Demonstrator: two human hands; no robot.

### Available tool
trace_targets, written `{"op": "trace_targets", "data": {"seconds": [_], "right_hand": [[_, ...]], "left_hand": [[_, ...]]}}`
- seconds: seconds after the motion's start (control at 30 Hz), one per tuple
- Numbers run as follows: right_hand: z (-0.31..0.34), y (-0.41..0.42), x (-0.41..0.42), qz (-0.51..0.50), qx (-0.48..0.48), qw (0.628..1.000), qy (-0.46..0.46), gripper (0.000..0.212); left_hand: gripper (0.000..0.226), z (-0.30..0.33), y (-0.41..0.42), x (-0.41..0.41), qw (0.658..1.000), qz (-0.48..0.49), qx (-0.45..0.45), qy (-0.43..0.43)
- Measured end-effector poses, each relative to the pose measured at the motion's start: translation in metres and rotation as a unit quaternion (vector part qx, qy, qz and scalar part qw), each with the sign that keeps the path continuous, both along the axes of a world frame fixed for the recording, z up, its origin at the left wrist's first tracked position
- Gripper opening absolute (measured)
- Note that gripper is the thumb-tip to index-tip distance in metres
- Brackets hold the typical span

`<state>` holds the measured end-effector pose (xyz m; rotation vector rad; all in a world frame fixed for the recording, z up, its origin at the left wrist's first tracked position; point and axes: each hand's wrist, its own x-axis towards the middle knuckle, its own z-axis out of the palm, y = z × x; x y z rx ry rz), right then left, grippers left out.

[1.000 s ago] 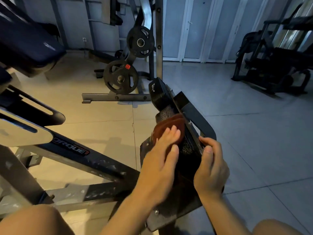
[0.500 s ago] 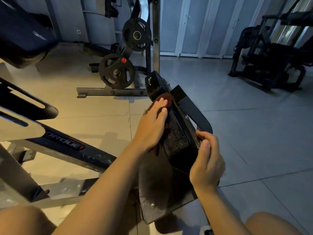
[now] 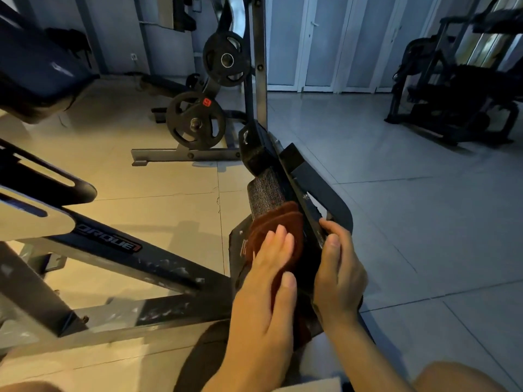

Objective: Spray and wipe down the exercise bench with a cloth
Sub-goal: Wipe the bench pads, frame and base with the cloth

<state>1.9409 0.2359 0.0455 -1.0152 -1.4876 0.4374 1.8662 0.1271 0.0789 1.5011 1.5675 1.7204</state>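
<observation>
Fingers of the left hand (image 3: 266, 281) press flat on the brown cloth (image 3: 278, 230); right hand (image 3: 338, 273) grips the bench frame (image 3: 319, 179).

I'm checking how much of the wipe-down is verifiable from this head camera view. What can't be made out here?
- Pad surface under the brown cloth: covered by the cloth and the left hand.
- Right hand fingertips: curled behind the dark frame edge.
- Spray bottle: not in view anywhere.
- Wetness on the textured pad: lighting too dim to tell.
- Padded bench at upper left: cut off by the picture's edge.
</observation>
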Motion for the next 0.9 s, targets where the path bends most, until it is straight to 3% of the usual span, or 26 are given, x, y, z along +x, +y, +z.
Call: {"op": "trace_targets", "data": {"seconds": [0.1, 0.2, 0.33, 0.47, 0.57, 0.63, 0.73, 0.77, 0.9], "right_hand": [[0.001, 0.001, 0.001, 0.009, -0.014, 1.000, -0.019, 0.052], [0.001, 0.001, 0.002, 0.003, -0.018, 0.999, -0.038, 0.060], [0.005, -0.001, 0.000, 0.004, 0.003, 0.999, -0.031, 0.062], [0.005, 0.001, -0.003, -0.030, 0.033, 0.998, -0.052, 0.061], [0.003, 0.002, -0.002, -0.014, 0.036, 0.998, -0.059, 0.063], [0.005, 0.002, -0.001, 0.000, 0.011, 0.997, -0.078, 0.066], [0.015, -0.001, 0.013, 0.078, -0.053, 0.989, -0.118, 0.063], [0.023, -0.003, 0.018, 0.117, -0.066, 0.982, -0.133, 0.060], [0.065, -0.009, 0.012, 0.175, 0.082, 0.928, -0.320, 0.047]], "left_hand": [[0.046, 0.004, 0.014, 0.002, 0.999, 0.045, 0.013, -0.006], [0.042, 0.013, 0.051, -0.019, 0.997, 0.055, -0.048, -0.038], [0.057, 0.025, 0.097, -0.053, 0.966, 0.009, -0.088, -0.242], [0.049, 0.003, 0.073, -0.028, 0.926, -0.041, -0.027, -0.375], [0.050, -0.013, 0.043, 0.001, 0.908, -0.051, 0.085, -0.406], [0.053, -0.015, 0.028, 0.016, 0.870, -0.080, 0.110, -0.474], [0.058, -0.021, 0.019, 0.027, 0.781, -0.142, 0.086, -0.602], [0.058, -0.019, 0.016, 0.026, 0.771, -0.143, 0.082, -0.615], [0.058, -0.019, 0.028, 0.023, 0.716, -0.155, 0.133, -0.668]]}}
